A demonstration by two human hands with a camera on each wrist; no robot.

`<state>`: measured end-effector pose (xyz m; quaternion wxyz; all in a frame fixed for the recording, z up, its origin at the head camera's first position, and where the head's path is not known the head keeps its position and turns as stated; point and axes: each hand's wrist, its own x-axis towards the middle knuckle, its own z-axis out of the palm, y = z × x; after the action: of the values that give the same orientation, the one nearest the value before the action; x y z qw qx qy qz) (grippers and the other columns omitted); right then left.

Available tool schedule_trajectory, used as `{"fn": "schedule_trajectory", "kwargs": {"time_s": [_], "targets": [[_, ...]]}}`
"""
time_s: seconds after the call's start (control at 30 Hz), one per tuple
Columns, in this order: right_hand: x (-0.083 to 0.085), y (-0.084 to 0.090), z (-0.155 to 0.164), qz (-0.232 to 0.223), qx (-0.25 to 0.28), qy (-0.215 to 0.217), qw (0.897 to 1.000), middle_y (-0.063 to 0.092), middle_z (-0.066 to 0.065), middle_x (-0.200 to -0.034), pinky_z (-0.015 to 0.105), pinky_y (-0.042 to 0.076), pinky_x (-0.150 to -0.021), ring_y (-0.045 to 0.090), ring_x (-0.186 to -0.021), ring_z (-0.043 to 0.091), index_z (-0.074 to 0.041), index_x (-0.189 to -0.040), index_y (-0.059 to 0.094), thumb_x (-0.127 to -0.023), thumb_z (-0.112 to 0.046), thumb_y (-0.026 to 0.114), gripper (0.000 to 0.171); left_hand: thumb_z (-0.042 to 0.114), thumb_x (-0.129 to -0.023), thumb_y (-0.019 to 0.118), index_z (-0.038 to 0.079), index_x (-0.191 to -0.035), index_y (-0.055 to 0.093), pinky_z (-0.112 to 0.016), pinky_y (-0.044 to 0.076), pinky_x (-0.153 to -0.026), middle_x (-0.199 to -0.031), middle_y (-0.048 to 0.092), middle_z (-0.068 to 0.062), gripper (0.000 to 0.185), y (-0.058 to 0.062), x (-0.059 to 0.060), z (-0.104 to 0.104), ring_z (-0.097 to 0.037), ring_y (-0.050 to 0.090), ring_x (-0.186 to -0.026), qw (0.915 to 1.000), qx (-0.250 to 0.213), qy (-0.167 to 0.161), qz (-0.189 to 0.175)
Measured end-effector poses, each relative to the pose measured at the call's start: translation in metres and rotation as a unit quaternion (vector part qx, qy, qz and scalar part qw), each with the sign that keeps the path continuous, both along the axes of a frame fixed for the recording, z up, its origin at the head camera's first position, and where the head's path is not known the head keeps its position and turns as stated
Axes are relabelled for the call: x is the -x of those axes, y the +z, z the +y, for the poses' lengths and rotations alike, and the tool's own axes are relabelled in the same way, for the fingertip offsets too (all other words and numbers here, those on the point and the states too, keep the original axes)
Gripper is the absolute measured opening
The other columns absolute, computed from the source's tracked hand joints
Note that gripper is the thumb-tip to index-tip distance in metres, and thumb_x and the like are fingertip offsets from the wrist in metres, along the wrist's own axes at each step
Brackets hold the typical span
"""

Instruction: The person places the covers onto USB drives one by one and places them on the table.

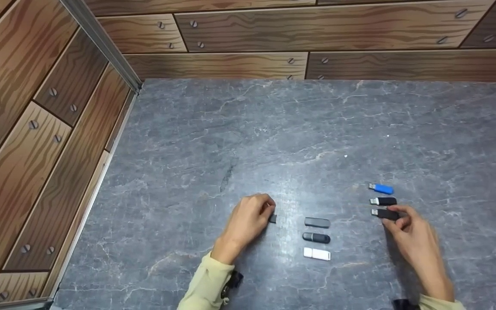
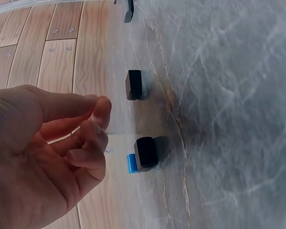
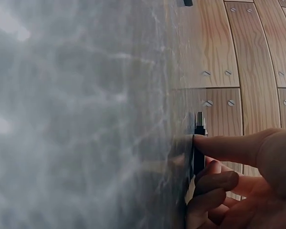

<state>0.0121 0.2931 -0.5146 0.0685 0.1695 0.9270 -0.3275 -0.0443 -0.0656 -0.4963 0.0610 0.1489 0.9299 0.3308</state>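
My right hand (image 1: 416, 237) pinches a black USB stick (image 1: 386, 214) between thumb and fingers, its bare metal plug pointing left; the right wrist view shows the same stick (image 3: 199, 157) low at the tabletop. Just beyond it lie an uncapped black USB stick with a white collar (image 1: 386, 201) and an uncapped blue one (image 1: 381, 188). My left hand (image 1: 248, 219) hovers with curled fingers, thumb and fingertips together, nothing visible between them. Beside its thumb is a small black cap (image 1: 273, 218). In the left wrist view stand two black caps (image 2: 146, 153) and a blue cap (image 2: 132, 163).
Between the hands lie three capped sticks in a column: grey (image 1: 317, 222), dark with a band (image 1: 316, 237) and white (image 1: 317, 254). The grey marbled table (image 1: 248, 129) meets wood-patterned panels (image 1: 248, 30) at the back and left.
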Motion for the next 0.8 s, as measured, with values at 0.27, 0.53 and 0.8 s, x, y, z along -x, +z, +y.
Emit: {"fn": "schedule_trajectory", "kwargs": {"time_s": [0.27, 0.53, 0.8], "targets": [[0.0003, -0.0008, 0.0006, -0.010, 0.000, 0.001, 1.000, 0.065, 0.006, -0.084, 0.026, 0.036, -0.059, 0.050, -0.065, 0.011, 0.000, -0.135, 0.061, -0.102, -0.021, 0.070, 0.040, 0.012, -0.091, 0.082, 0.008, -0.101, 0.078, -0.020, 0.053, -0.068, -0.085, 0.074, -0.002, 0.011, 0.0006, -0.0014, -0.0023, -0.006, 0.062, -0.072, 0.9995, 0.006, -0.030, -0.011], [-0.0032, -0.0029, -0.0012, 0.015, -0.006, -0.005, 1.000, 0.063, 0.007, -0.084, 0.025, 0.034, -0.059, 0.047, -0.064, 0.009, -0.001, -0.130, 0.065, -0.103, -0.026, 0.071, 0.037, 0.012, -0.087, 0.085, 0.010, -0.102, 0.079, -0.022, 0.049, -0.067, -0.087, 0.069, -0.001, 0.016, 0.0003, -0.0054, -0.0025, -0.006, 0.055, -0.073, 0.9980, 0.043, -0.045, -0.011], [-0.0063, -0.0036, -0.0021, 0.037, -0.001, 0.016, 0.999, 0.063, 0.004, -0.083, 0.025, 0.033, -0.058, 0.044, -0.060, 0.004, -0.005, -0.127, 0.068, -0.100, -0.024, 0.074, 0.033, 0.009, -0.087, 0.082, 0.011, -0.098, 0.078, -0.025, 0.051, -0.066, -0.082, 0.062, 0.002, 0.013, -0.0017, -0.0074, -0.0036, -0.007, 0.052, -0.072, 0.9967, 0.066, -0.046, -0.009]]}}
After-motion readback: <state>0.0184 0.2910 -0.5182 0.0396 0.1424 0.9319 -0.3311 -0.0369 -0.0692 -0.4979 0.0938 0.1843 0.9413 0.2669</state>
